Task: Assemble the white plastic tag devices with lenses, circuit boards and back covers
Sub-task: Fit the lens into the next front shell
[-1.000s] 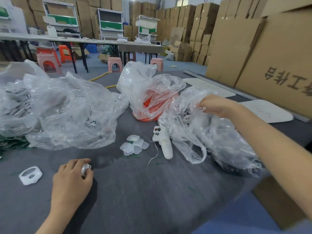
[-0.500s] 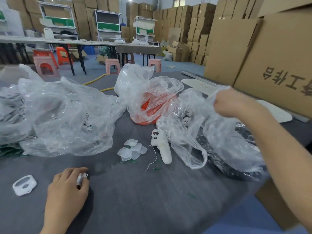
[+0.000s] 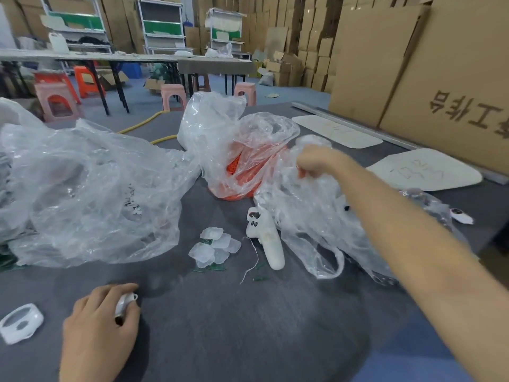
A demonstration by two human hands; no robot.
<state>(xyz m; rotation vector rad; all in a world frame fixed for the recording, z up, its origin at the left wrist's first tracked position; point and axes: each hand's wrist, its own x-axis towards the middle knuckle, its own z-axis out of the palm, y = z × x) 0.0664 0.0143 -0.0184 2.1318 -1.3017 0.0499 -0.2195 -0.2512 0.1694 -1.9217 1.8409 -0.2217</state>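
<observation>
My left hand (image 3: 96,323) rests on the grey table near its front edge and grips a white tag shell (image 3: 124,304). A second white tag shell (image 3: 20,322) lies to its left. Several clear lenses (image 3: 213,245) are piled mid-table, with small green circuit boards (image 3: 210,268) under and beside them. My right hand (image 3: 316,161) reaches across and pinches the top of a clear plastic bag (image 3: 311,216) on the right. What it holds inside the bag is hidden by the film.
A white handheld controller (image 3: 265,238) lies beside the lenses. A big clear bag (image 3: 91,194) covers the left, and a bag of orange parts (image 3: 242,172) stands behind. Two white boards (image 3: 429,172) and tall cardboard sheets (image 3: 429,78) line the right edge.
My right hand has moved left and down on the clear bag, bunching its top. The left hand stays on the table with the white shell.
</observation>
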